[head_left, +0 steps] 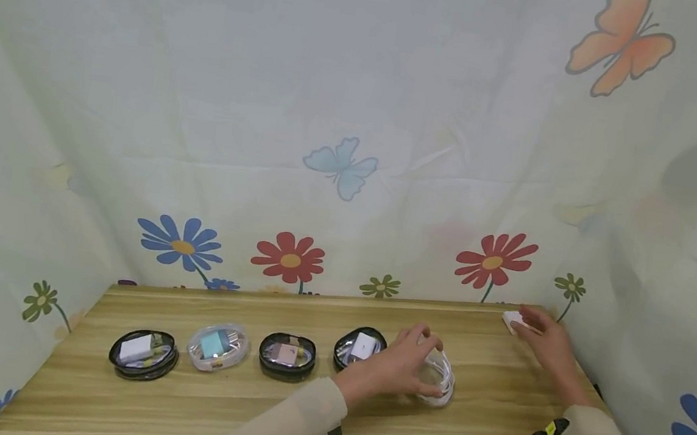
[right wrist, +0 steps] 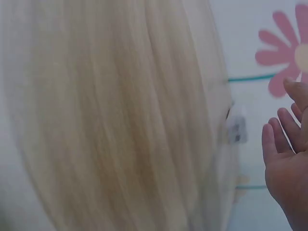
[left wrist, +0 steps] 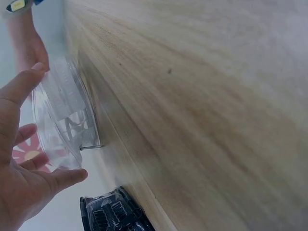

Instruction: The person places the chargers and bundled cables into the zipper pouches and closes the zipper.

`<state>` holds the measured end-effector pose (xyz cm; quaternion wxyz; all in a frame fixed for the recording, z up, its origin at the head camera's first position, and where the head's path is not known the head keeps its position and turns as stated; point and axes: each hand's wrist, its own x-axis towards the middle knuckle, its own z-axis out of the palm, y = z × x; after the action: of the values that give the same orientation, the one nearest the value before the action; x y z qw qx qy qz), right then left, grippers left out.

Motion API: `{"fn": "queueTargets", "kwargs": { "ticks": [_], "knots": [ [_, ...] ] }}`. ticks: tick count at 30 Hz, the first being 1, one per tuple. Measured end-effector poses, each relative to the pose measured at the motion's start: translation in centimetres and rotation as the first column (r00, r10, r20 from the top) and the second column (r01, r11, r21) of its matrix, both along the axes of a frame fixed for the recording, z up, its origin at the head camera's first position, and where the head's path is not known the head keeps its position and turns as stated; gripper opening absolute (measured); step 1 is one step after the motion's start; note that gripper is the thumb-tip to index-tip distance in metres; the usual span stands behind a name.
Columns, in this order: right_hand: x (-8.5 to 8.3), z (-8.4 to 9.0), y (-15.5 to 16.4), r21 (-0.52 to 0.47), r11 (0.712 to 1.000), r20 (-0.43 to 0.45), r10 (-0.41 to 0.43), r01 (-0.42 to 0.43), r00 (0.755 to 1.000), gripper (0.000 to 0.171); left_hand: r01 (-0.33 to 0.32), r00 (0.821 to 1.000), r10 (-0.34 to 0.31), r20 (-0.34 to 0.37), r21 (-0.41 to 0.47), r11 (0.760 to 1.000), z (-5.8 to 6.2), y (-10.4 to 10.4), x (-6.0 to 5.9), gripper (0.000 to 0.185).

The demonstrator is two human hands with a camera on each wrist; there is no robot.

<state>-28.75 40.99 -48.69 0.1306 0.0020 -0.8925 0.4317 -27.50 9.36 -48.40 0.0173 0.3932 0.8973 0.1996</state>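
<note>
Flowered curtain [head_left: 346, 135] behind and to both sides, butterflies printed above; wooden surface [head_left: 215, 407] below.

Along the surface from the left: black pouch [head_left: 143, 353] holding a white plug, clear pouch [head_left: 217, 346] with a blue plug, second black pouch [head_left: 287, 355], third black pouch [head_left: 360, 348] just beside the left hand.

Left hand [head_left: 403, 365] curled round a clear case [head_left: 438, 379], thumb and fingertips pinching its rim; seen from the left wrist, clear case [left wrist: 62, 120] tipped up on edge against the surface, something white coiled inside, perhaps a cable.

Further right, near the back corner: right hand [head_left: 550, 344] lying flat, fingers straight, fingertips touching a small white block [head_left: 513, 319]; not gripping it. Right wrist view too blurred to add much beyond straight fingers [right wrist: 284, 144] near a pale object.

Risks, as a judgement: smooth, thin-walled case held only at the rim, so liable to slip or spring open and spill the coil; white block close to the surface's far edge, easily nudged off by a careless push; third black pouch near enough to the left hand to be knocked out of line.
</note>
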Motion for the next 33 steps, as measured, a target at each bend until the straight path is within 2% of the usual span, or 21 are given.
{"fn": "queueTargets", "kwargs": {
  "ticks": [5, 9, 13, 22, 26, 33],
  "knots": [
    [-0.5, -1.0, 0.8, -0.095, 0.994, 0.107, -0.052, 0.062, 0.993, 0.07, 0.0, 1.0, 0.0, 0.002, 0.0, 1.0, 0.0, -0.1, 0.1, 0.067],
    [-1.2, -2.3, 1.5, -0.103, 0.99, 0.142, -0.077, 0.092, 0.987, 0.075, -0.003, 1.0, 0.003, 0.0, -0.006, 1.0, 0.0, 0.0, 0.1, 0.067],
    [-1.9, -3.1, 1.9, -0.079, 0.989, 0.131, -0.115, 0.126, 0.985, 0.072, -0.001, 1.0, 0.001, 0.011, -0.014, 1.0, 0.1, 0.1, 0.2, 0.067],
    [-3.3, -3.3, 1.0, 0.005, 0.978, 0.06, -0.208, 0.208, 0.976, 0.058, -0.005, 1.0, 0.005, 0.004, -0.012, 1.0, 0.0, 0.3, 0.1, 0.068],
    [-3.7, -3.8, 0.9, 0.027, 0.975, 0.06, -0.223, 0.221, 0.973, 0.054, 0.002, 1.0, -0.002, 0.003, -0.01, 1.0, -0.1, 0.4, 0.1, 0.068],
    [-4.0, -4.0, 0.4, 0.07, 0.972, 0.052, -0.226, 0.223, 0.973, 0.058, -0.006, 1.0, 0.006, 0.005, -0.007, 1.0, -0.3, 0.5, 0.1, 0.07]
  ]
}}
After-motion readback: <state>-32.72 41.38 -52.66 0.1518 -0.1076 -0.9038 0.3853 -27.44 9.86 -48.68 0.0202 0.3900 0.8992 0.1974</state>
